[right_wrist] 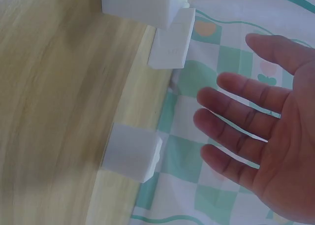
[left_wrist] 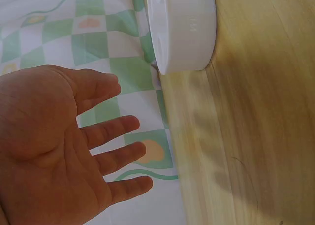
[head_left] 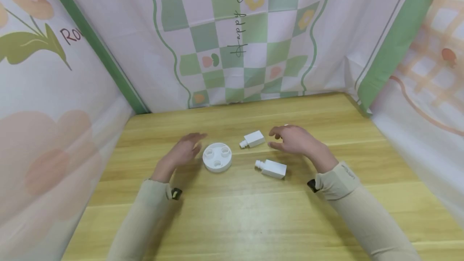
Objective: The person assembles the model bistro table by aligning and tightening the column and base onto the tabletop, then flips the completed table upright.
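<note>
A round white holder (head_left: pixel 216 166) with three sockets in its top stands on the table; its side shows in the left wrist view (left_wrist: pixel 184 33). My left hand (head_left: pixel 184 150) hovers just left of the holder, fingers extended and apart from it. Right of the holder lie two white square-bodied bottles with narrow necks, one farther back (head_left: pixel 255 138) and one nearer (head_left: pixel 274 169). My right hand (head_left: pixel 293 139) is in the air to the right of the back bottle, holding nothing. Beyond the right hand, mostly hidden in the head view, a third white block-like piece (right_wrist: pixel 132 152) appears in the right wrist view.
The wooden table (head_left: pixel 224 216) reaches back to a checkered cloth curtain (head_left: pixel 239 31). Cloth walls also hang along the left (head_left: pixel 72 112) and right (head_left: pixel 417 104) sides. Dark wrist devices show at both cuffs.
</note>
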The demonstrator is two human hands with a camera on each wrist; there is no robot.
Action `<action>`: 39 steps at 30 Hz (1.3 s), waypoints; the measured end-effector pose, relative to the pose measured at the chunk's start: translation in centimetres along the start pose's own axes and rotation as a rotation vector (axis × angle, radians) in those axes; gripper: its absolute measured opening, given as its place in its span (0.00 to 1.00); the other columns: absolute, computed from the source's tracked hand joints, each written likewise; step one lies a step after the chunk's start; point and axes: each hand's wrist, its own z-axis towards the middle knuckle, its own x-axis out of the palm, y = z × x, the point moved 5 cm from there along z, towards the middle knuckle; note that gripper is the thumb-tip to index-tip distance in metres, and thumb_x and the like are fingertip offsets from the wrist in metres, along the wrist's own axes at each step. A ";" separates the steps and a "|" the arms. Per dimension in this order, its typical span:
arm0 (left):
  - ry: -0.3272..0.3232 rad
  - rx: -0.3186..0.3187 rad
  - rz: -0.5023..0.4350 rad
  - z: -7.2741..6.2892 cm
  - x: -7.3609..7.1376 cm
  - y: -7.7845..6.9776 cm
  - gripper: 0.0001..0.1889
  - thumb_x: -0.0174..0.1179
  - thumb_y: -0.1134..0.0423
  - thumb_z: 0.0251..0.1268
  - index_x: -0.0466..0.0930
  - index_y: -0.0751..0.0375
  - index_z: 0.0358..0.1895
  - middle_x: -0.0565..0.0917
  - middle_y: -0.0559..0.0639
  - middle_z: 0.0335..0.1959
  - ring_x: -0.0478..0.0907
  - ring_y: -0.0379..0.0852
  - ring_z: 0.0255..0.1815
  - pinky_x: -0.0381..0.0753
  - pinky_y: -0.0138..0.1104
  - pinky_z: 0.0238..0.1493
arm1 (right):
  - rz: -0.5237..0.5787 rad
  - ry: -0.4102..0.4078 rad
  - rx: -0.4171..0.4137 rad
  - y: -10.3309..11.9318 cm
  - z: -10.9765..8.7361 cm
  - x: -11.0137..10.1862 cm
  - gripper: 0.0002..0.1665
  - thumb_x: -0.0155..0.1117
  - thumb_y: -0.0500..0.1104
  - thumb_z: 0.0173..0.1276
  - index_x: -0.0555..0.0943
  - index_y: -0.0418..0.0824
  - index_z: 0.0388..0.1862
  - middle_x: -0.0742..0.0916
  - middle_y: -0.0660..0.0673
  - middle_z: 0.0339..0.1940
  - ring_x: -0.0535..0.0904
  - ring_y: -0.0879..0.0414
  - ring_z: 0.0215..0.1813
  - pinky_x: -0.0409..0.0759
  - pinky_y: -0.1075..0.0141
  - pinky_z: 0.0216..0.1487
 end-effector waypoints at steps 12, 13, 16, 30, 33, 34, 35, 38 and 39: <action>0.046 0.047 -0.013 0.0 0.5 -0.2 0.22 0.49 0.67 0.76 0.69 0.64 0.70 0.74 0.64 0.69 0.68 0.63 0.72 0.65 0.55 0.74 | 0.011 0.102 -0.060 -0.1 -0.5 0.7 0.20 0.63 0.52 0.71 0.82 0.41 0.55 0.89 0.44 0.44 0.85 0.51 0.45 0.83 0.51 0.50; 0.053 0.041 -0.015 0.0 0.6 -0.2 0.22 0.49 0.67 0.76 0.69 0.63 0.70 0.73 0.64 0.69 0.68 0.63 0.72 0.65 0.55 0.75 | 0.014 0.115 -0.070 -0.1 -0.5 0.8 0.20 0.63 0.51 0.71 0.82 0.41 0.54 0.89 0.45 0.43 0.85 0.51 0.44 0.83 0.52 0.49; 0.069 0.027 -0.024 0.0 0.7 -0.2 0.22 0.49 0.68 0.76 0.69 0.62 0.71 0.73 0.63 0.70 0.68 0.62 0.72 0.66 0.54 0.75 | 0.027 0.159 -0.106 -0.1 -0.7 1.1 0.18 0.62 0.49 0.71 0.83 0.40 0.52 0.89 0.47 0.40 0.85 0.53 0.42 0.84 0.54 0.47; 0.131 -0.007 -0.039 -0.1 1.7 0.2 0.24 0.49 0.65 0.77 0.66 0.58 0.74 0.71 0.61 0.72 0.67 0.60 0.74 0.64 0.53 0.76 | 0.083 0.319 -0.070 -0.5 -1.4 2.8 0.22 0.71 0.54 0.61 0.83 0.43 0.49 0.88 0.51 0.37 0.83 0.58 0.41 0.82 0.59 0.46; 0.140 -0.025 -0.060 -0.2 1.9 0.4 0.24 0.49 0.63 0.78 0.66 0.58 0.74 0.71 0.60 0.72 0.66 0.60 0.74 0.64 0.53 0.76 | 0.093 0.340 -0.055 -0.6 -1.5 3.0 0.23 0.72 0.56 0.60 0.83 0.45 0.49 0.88 0.53 0.37 0.82 0.59 0.41 0.82 0.60 0.46; 0.143 -0.030 -0.065 -0.2 2.0 0.4 0.24 0.49 0.62 0.78 0.66 0.57 0.74 0.71 0.60 0.72 0.66 0.60 0.74 0.64 0.53 0.76 | 0.097 0.346 -0.053 -0.6 -1.6 3.0 0.23 0.73 0.56 0.59 0.83 0.45 0.48 0.88 0.52 0.37 0.82 0.59 0.41 0.82 0.60 0.46; 0.146 -0.039 -0.071 -0.2 2.1 0.4 0.24 0.49 0.62 0.78 0.66 0.57 0.74 0.71 0.60 0.73 0.66 0.59 0.74 0.63 0.53 0.76 | 0.103 0.351 -0.054 -0.5 -1.6 3.0 0.23 0.74 0.55 0.59 0.83 0.45 0.48 0.88 0.52 0.37 0.82 0.59 0.41 0.82 0.60 0.46; 0.152 -0.057 -0.086 -0.2 2.2 0.6 0.24 0.49 0.62 0.78 0.66 0.56 0.74 0.71 0.60 0.73 0.66 0.60 0.74 0.63 0.53 0.76 | 0.114 0.357 -0.064 -0.4 -1.7 3.1 0.22 0.75 0.55 0.57 0.83 0.45 0.46 0.87 0.51 0.37 0.81 0.59 0.41 0.81 0.60 0.45; 0.154 -0.060 -0.086 -0.3 2.2 0.6 0.24 0.49 0.62 0.78 0.65 0.56 0.74 0.70 0.60 0.73 0.66 0.60 0.75 0.63 0.54 0.76 | 0.117 0.357 -0.068 -0.4 -1.7 3.1 0.21 0.76 0.54 0.56 0.83 0.46 0.45 0.87 0.51 0.36 0.81 0.59 0.40 0.81 0.61 0.45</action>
